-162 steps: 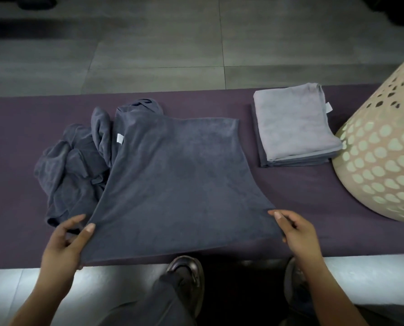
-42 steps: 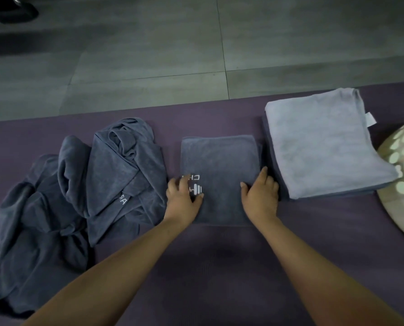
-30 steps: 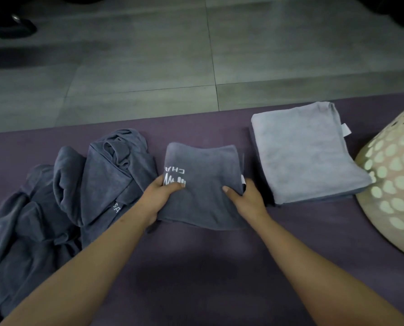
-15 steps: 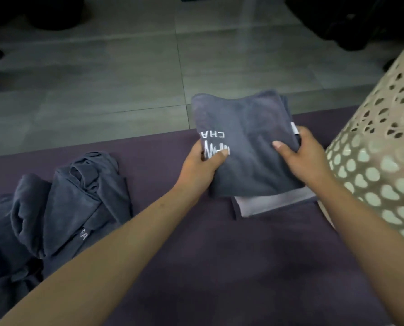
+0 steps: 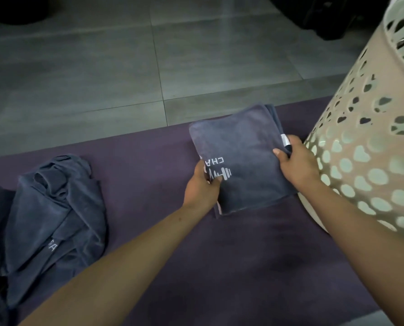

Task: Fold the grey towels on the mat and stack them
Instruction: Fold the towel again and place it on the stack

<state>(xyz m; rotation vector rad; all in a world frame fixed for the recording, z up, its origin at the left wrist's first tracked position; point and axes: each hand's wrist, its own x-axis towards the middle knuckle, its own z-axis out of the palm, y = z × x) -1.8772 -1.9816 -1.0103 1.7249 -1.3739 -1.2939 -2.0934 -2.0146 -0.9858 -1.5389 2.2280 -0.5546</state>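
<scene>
We are gripping the folded towel [image 5: 243, 158] with left hand [image 5: 202, 187] and right hand [image 5: 297, 161], setting it on the stack at the mat's [image 5: 149, 151] far edge; crumpled towels [image 5: 48, 212] are waiting near its left end.

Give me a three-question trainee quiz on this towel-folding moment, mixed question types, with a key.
1. True or false: the folded dark grey towel with white lettering is held by both the left hand and the right hand.
2. Multiple choice: where does the crumpled heap of dark grey unfolded towels lie on the purple mat?
A. Left of the folded towel
B. Inside the cream perforated plastic laundry basket
C. On top of the folded towel
3. Fill in: a pale edge of the folded stack shows ______ the dark folded towel.

Key: 1 true; 2 A; 3 beneath.
</scene>
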